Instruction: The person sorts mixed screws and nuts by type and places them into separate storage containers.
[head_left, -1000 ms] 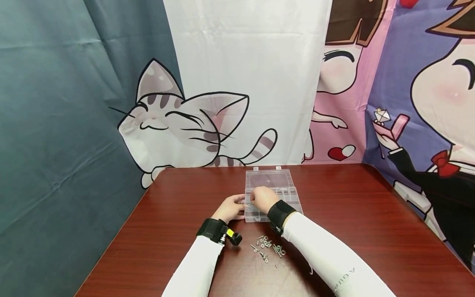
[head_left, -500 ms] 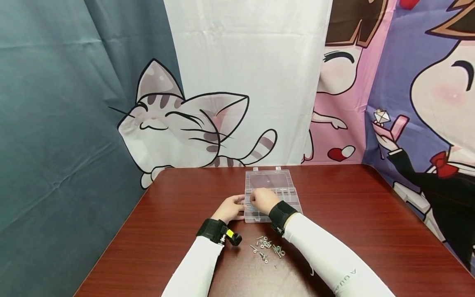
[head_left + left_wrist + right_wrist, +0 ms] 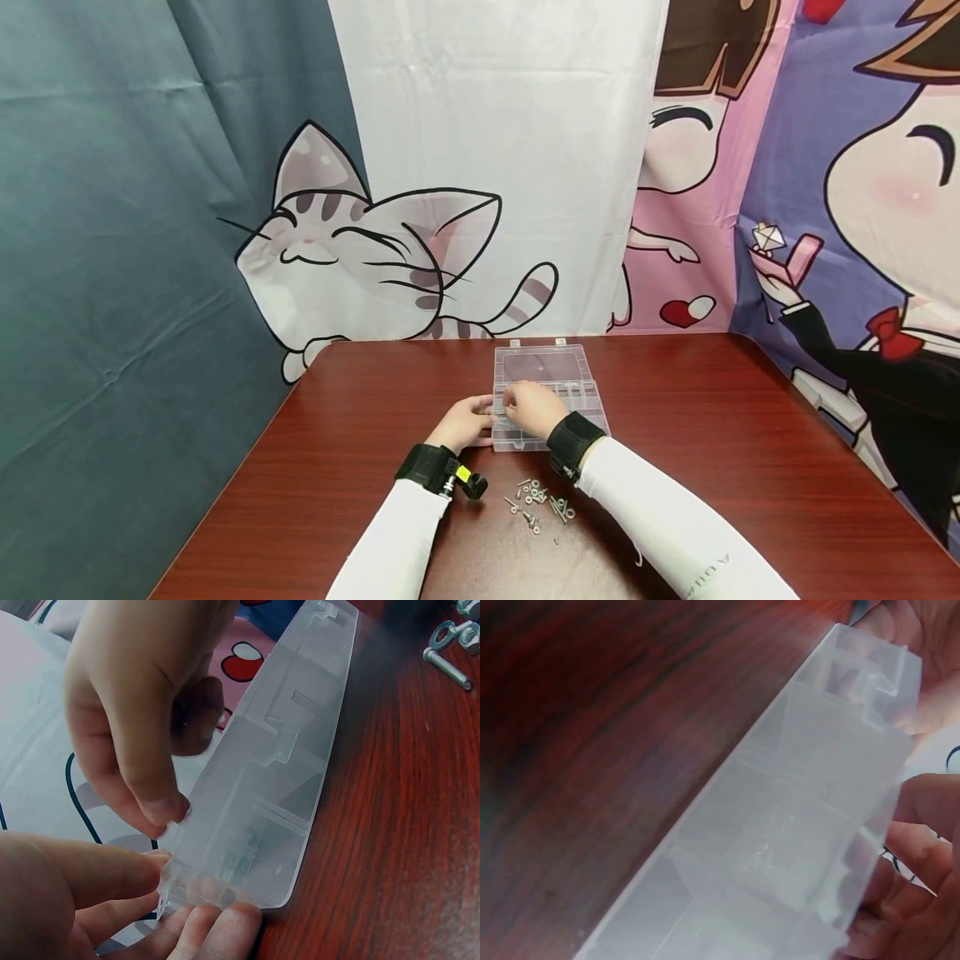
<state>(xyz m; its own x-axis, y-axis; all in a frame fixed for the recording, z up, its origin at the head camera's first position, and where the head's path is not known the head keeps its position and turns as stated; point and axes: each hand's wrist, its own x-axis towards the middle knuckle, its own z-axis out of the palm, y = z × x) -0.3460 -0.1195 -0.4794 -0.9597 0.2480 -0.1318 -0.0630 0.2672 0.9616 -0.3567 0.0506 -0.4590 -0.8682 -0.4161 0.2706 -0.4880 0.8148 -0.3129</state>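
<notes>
A clear plastic compartment box (image 3: 521, 445) lies on the table with its lid (image 3: 546, 363) folded back. My left hand (image 3: 456, 425) holds the box's left end, thumb near the rim and fingertips against the outer wall. My right hand (image 3: 536, 408) is over the left compartments. In the left wrist view its thumb and index finger (image 3: 142, 765) come together above the rim; I see nothing between them. Blurred greenish small pieces (image 3: 240, 859) show through the wall of the end compartment. The right wrist view shows the box wall (image 3: 727, 825) and blurred curled fingers (image 3: 911, 877) behind it.
Loose screws, nuts and washers (image 3: 536, 497) lie scattered on the red-brown table (image 3: 360, 517), nearer me than the box. One screw (image 3: 448, 667) shows beside a washer (image 3: 442, 634) in the left wrist view. A cartoon-printed cloth (image 3: 480, 275) hangs behind the table.
My right hand shifts very slightly toward me above the compartments. A thin shiny piece near its fingertips one second ago is harder to make out now. My left hand stays at the box.
</notes>
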